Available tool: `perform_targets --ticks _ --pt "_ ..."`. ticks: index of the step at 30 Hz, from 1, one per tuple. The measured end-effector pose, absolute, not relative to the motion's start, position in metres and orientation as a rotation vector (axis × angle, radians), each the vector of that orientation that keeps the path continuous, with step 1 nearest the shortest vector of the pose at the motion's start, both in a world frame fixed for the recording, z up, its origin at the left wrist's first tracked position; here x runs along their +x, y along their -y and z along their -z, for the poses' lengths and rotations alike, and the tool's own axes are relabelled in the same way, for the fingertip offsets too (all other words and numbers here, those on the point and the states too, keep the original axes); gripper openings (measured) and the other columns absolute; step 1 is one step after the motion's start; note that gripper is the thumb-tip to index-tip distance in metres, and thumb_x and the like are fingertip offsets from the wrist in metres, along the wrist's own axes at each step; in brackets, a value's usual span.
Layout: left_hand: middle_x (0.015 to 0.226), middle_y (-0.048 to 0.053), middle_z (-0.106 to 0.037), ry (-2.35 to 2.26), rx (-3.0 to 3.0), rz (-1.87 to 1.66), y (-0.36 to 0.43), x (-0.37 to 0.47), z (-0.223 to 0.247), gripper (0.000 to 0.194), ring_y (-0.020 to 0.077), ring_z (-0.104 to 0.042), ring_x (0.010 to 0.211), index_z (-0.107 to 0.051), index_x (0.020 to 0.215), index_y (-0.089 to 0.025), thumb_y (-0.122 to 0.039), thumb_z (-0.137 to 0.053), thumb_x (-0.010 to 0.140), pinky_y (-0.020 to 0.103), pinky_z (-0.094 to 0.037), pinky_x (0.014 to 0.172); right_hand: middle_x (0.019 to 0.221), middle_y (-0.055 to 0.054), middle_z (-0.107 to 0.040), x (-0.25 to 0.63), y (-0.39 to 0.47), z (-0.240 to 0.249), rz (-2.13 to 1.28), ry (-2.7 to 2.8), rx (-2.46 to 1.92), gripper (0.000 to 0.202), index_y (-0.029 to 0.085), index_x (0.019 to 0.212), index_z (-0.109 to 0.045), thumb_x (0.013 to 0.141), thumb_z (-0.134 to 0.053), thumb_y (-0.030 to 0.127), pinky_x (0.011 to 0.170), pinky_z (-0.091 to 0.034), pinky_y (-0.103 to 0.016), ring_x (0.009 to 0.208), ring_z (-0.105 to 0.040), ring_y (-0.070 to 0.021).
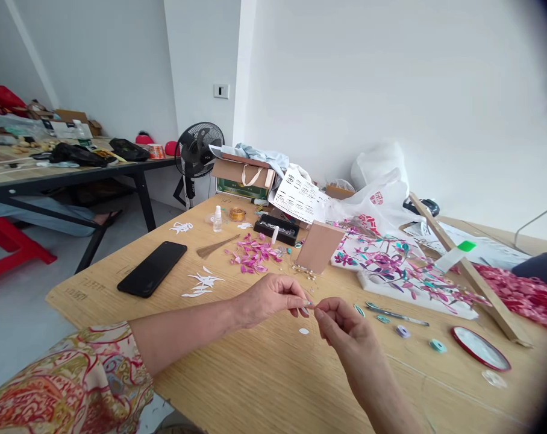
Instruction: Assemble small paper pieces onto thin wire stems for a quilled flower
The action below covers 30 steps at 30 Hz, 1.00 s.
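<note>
My left hand is closed in a pinch over the wooden table, its thumb and fingertips pressed on something too small to name. Facing it, my right hand also pinches, with its fingertips almost touching those of the left. What lies between the fingertips is mostly hidden. Just below the hands, a small white oval piece rests on the wood. Beyond them lies a heap of pink petals. White pointed paper pieces lie left of the petals. To the right are tweezers and a green-edged leaf.
A black phone lies at the left. Behind the hands are a wooden block, a black box and a small dropper bottle. Purple flower sprays, a wooden bar, thread spools and a red-rimmed dish occupy the right.
</note>
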State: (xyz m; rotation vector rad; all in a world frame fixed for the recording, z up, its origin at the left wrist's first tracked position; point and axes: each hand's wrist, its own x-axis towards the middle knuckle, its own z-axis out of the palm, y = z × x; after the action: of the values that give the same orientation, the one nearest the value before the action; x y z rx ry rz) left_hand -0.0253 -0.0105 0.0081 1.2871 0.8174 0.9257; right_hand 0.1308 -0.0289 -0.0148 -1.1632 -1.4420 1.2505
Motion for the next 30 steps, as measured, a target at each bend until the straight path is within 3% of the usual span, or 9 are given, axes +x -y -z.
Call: perform_targets --ticks 3,8,11,17,24,30 --pt "0.087 0.003 -0.055 -0.839 1.323 -0.986 0.011 -0.025 -0.007 0.022 0.0052 -0.052 0.058 -0.058 0.062 -0.010 -0.030 -0.067 0.061 0.021 -0.042 0.057 0.047 0.007 -0.035 0.128 0.029 0.016 -1.267 1.405 -1.160 0.023 0.018 0.066 -0.050 0.072 -0.054 0.040 0.041 -0.022 -0.020 0.044 -0.029 -0.0072" --pt "0.059 0.000 -0.056 -0.932 1.289 -0.945 0.011 -0.023 -0.006 0.023 0.0075 -0.053 0.056 -0.058 0.064 -0.011 -0.033 -0.064 0.063 0.021 -0.043 0.057 0.046 0.008 -0.037 0.122 0.031 0.020 -1.345 1.300 -1.129 0.026 0.019 0.071 -0.052 0.070 -0.056 0.045 0.041 -0.019 -0.021 0.042 -0.027 -0.0070" --pt "0.054 -0.001 -0.056 -0.988 1.285 -0.953 0.011 -0.022 -0.004 0.023 0.0081 -0.053 0.054 -0.058 0.064 -0.011 -0.034 -0.064 0.062 0.022 -0.043 0.057 0.046 0.008 -0.040 0.119 0.032 0.023 -1.369 1.220 -1.139 0.029 0.020 0.073 -0.052 0.068 -0.058 0.048 0.041 -0.019 -0.021 0.040 -0.029 -0.0070" --pt "0.054 -0.001 -0.054 -1.046 1.357 -0.989 0.010 -0.022 0.001 0.018 0.0086 -0.052 0.054 -0.060 0.063 -0.012 -0.029 -0.062 0.063 0.023 -0.044 0.058 0.044 0.008 -0.040 0.114 0.032 0.029 -1.372 1.161 -1.149 0.032 0.021 0.078 -0.052 0.066 -0.059 0.050 0.040 -0.018 -0.021 0.038 -0.029 -0.0073" --pt "0.058 -0.001 -0.053 -1.054 1.449 -0.975 0.012 -0.021 0.004 0.013 0.0084 -0.051 0.057 -0.060 0.063 -0.011 -0.024 -0.058 0.067 0.022 -0.045 0.059 0.042 0.009 -0.029 0.113 0.030 0.038 -1.289 1.134 -1.165 0.027 0.021 0.075 -0.053 0.068 -0.059 0.046 0.040 -0.019 -0.022 0.040 -0.032 -0.0088" --pt "0.058 -0.001 -0.052 -1.072 1.478 -0.971 0.011 -0.020 0.007 0.011 0.0077 -0.051 0.056 -0.059 0.063 -0.011 -0.020 -0.056 0.068 0.021 -0.045 0.058 0.043 0.008 -0.031 0.110 0.029 0.038 -1.306 1.075 -1.133 0.023 0.021 0.072 -0.053 0.067 -0.061 0.042 0.040 -0.020 -0.022 0.043 -0.034 -0.0093"
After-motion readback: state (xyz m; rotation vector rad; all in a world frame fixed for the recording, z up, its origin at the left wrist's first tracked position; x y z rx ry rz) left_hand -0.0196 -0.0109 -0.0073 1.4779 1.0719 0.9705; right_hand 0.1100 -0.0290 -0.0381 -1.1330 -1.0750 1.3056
